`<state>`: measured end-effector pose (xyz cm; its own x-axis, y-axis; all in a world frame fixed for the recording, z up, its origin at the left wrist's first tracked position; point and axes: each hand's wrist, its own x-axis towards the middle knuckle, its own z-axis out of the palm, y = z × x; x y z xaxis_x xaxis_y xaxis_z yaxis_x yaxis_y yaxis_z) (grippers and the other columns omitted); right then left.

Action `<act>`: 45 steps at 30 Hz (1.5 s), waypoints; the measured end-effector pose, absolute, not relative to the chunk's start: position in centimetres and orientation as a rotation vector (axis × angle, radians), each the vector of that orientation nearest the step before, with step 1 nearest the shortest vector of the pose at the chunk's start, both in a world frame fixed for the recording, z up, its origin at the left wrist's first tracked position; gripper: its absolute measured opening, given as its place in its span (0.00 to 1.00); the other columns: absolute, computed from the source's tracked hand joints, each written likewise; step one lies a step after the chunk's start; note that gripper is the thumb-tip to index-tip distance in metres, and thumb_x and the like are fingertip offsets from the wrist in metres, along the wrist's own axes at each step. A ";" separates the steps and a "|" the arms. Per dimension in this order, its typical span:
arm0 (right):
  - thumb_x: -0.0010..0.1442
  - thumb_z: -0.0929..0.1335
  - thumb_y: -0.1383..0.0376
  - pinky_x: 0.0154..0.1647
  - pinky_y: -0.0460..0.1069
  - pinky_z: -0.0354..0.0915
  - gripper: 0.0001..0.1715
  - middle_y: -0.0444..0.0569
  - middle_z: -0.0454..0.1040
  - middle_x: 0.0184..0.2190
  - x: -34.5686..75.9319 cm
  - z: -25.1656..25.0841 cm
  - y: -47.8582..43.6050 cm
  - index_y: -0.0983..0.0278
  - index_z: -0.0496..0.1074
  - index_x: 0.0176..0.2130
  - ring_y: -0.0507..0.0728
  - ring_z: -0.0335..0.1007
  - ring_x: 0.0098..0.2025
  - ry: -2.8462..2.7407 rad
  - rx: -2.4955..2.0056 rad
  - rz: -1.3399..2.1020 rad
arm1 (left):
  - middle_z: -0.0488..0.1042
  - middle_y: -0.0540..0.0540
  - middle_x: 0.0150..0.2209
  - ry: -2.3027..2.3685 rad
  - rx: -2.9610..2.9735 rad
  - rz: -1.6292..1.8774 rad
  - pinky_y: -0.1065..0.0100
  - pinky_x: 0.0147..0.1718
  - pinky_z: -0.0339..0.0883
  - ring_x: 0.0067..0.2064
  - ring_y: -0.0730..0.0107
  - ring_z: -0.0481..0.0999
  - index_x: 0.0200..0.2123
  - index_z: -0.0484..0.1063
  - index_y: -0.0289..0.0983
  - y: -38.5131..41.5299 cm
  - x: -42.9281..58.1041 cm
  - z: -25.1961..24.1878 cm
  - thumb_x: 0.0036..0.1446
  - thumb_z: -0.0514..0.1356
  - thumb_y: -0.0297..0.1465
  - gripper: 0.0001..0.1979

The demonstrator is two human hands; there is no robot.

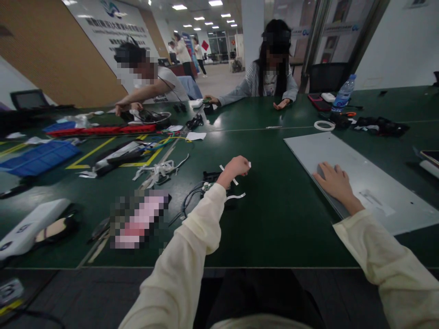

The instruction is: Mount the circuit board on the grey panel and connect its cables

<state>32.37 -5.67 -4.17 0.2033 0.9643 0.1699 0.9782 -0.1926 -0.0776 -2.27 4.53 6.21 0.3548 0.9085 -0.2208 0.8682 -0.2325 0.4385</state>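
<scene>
My left hand [236, 167] is closed over the green table, with a small bit of white strip showing at its fingertips. Under and beside the wrist lie a black device with grey cables [192, 196] and some loose white strips [236, 197]. Over to the right, my right hand [332, 180] rests palm down, fingers slightly apart, on the left edge of a large pale grey panel [370, 183]. A dark edge shows beneath that hand; what it belongs to is unclear.
A phone [142, 219], tangled white strips [159, 172] and a blue basket [39, 157] lie to the left. Beyond the panel are a white tape roll [324, 125] and a water bottle [344, 93]. Two people sit across the table [240, 119].
</scene>
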 end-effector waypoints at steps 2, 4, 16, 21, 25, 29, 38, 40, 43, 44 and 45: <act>0.63 0.51 0.47 0.57 0.65 0.50 0.37 0.51 0.55 0.65 32.5 -4.2 -5.7 0.62 0.55 0.63 0.71 0.47 0.63 -1.885 -2.298 -0.126 | 0.77 0.45 0.26 1.479 2.100 0.170 0.72 0.28 0.69 0.28 0.70 0.77 0.27 0.73 0.34 4.3 -2.9 6.8 0.51 0.55 0.26 0.07; 0.63 0.51 0.47 0.57 0.64 0.51 0.37 0.51 0.55 0.64 32.5 -4.2 -5.7 0.62 0.56 0.63 0.70 0.47 0.62 -1.895 -2.293 -0.134 | 0.77 0.45 0.27 1.382 2.045 0.294 0.73 0.26 0.68 0.28 0.70 0.77 0.28 0.72 0.34 4.1 -3.9 7.4 0.53 0.54 0.27 0.07; 0.63 0.51 0.46 0.57 0.65 0.52 0.37 0.50 0.54 0.65 32.8 -4.7 -5.6 0.59 0.56 0.63 0.71 0.49 0.62 -1.916 -2.309 -0.145 | 0.72 0.54 0.23 1.310 1.707 1.023 0.74 0.23 0.65 0.20 0.76 0.72 0.62 0.54 0.41 0.6 -14.7 9.1 0.52 0.55 0.29 0.33; 0.63 0.50 0.45 0.56 0.66 0.53 0.38 0.51 0.56 0.64 32.7 -4.8 -5.8 0.61 0.57 0.63 0.72 0.51 0.61 -1.926 -2.272 -0.194 | 0.75 0.48 0.27 1.404 1.796 1.173 0.71 0.30 0.69 0.29 0.70 0.75 0.41 0.75 0.36 0.9 -17.3 5.7 0.54 0.52 0.35 0.17; 0.63 0.50 0.45 0.56 0.67 0.54 0.38 0.53 0.57 0.63 32.7 -4.8 -5.9 0.62 0.58 0.62 0.73 0.51 0.61 -1.936 -2.252 -0.210 | 0.78 0.45 0.39 1.708 1.999 1.144 0.66 0.41 0.70 0.40 0.64 0.77 0.46 0.74 0.38 1.7 -18.8 3.0 0.54 0.55 0.37 0.18; 0.63 0.50 0.44 0.56 0.67 0.55 0.39 0.53 0.56 0.64 32.9 -4.9 -5.9 0.62 0.58 0.62 0.73 0.51 0.61 -1.950 -2.254 -0.184 | 0.70 0.42 0.55 1.693 2.124 1.088 0.63 0.46 0.70 0.47 0.62 0.76 0.58 0.64 0.40 1.7 -19.1 1.7 0.54 0.58 0.38 0.28; 0.63 0.50 0.46 0.54 0.69 0.56 0.40 0.56 0.55 0.64 33.3 -5.6 -5.9 0.64 0.56 0.64 0.74 0.52 0.60 -2.028 -2.221 -0.264 | 0.78 0.42 0.42 1.694 1.997 1.142 0.64 0.40 0.73 0.39 0.63 0.79 0.45 0.74 0.37 2.6 -18.5 0.3 0.52 0.59 0.29 0.15; 0.63 0.49 0.46 0.54 0.69 0.56 0.40 0.56 0.55 0.64 33.2 -5.7 -6.0 0.65 0.56 0.64 0.75 0.52 0.60 -2.039 -2.228 -0.272 | 0.79 0.43 0.39 1.667 1.982 1.179 0.65 0.39 0.73 0.37 0.64 0.80 0.40 0.76 0.36 2.9 -18.7 0.1 0.50 0.60 0.29 0.12; 0.63 0.50 0.45 0.54 0.69 0.56 0.41 0.56 0.54 0.64 33.1 -5.6 -6.0 0.65 0.55 0.64 0.75 0.52 0.60 -2.053 -2.236 -0.272 | 0.80 0.44 0.35 1.669 1.959 1.237 0.67 0.37 0.74 0.34 0.66 0.80 0.35 0.77 0.36 3.1 -18.8 0.1 0.49 0.61 0.29 0.09; 0.62 0.50 0.45 0.54 0.69 0.56 0.41 0.56 0.54 0.64 33.0 -5.6 -6.0 0.65 0.55 0.64 0.75 0.51 0.60 -2.055 -2.238 -0.270 | 0.80 0.44 0.34 1.675 1.950 1.262 0.67 0.36 0.74 0.34 0.66 0.80 0.35 0.77 0.36 3.0 -18.9 0.2 0.48 0.61 0.30 0.09; 0.63 0.50 0.45 0.54 0.69 0.55 0.41 0.56 0.54 0.64 32.9 -5.5 -5.9 0.65 0.55 0.64 0.75 0.51 0.60 -2.057 -2.242 -0.267 | 0.80 0.45 0.33 1.684 1.943 1.286 0.68 0.35 0.74 0.33 0.66 0.80 0.34 0.77 0.36 2.9 -18.9 0.4 0.48 0.61 0.30 0.09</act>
